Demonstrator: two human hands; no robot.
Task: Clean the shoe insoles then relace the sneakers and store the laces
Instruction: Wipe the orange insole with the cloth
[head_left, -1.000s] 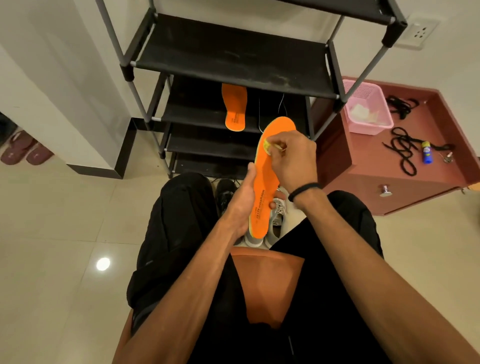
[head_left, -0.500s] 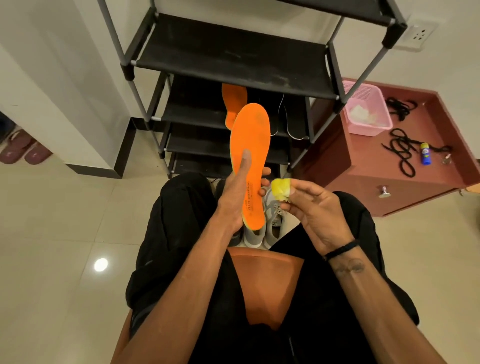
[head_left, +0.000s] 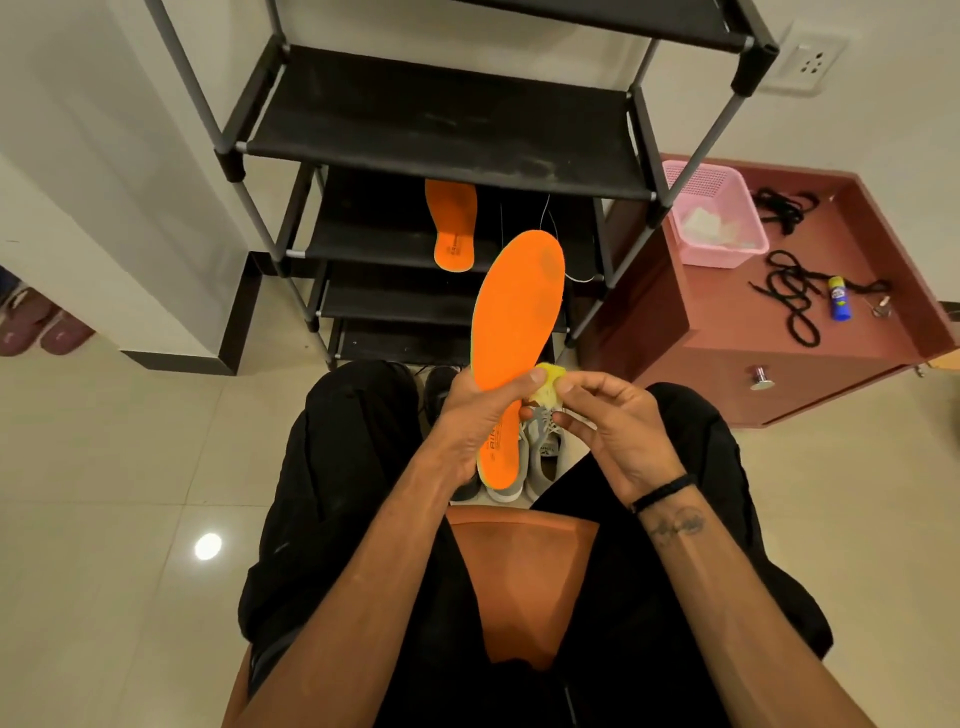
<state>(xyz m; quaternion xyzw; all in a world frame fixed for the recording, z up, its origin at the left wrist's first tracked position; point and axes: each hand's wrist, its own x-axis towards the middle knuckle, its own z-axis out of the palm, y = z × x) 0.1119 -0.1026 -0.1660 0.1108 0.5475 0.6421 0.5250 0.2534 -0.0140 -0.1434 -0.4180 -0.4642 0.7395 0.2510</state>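
Insole (head_left: 514, 332) now tilted rightward in left hand's (head_left: 467, 415) grip, yellow wad (head_left: 548, 387) pinched by right fingertips (head_left: 569, 384).

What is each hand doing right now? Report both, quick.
Left hand: closed around the orange insole.
Right hand: fingertips pinching the small yellow sponge.

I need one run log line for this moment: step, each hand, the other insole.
step: cleaning insole | left hand: holds orange insole | right hand: pinches yellow wipe beside insole | second insole: on rack shelf
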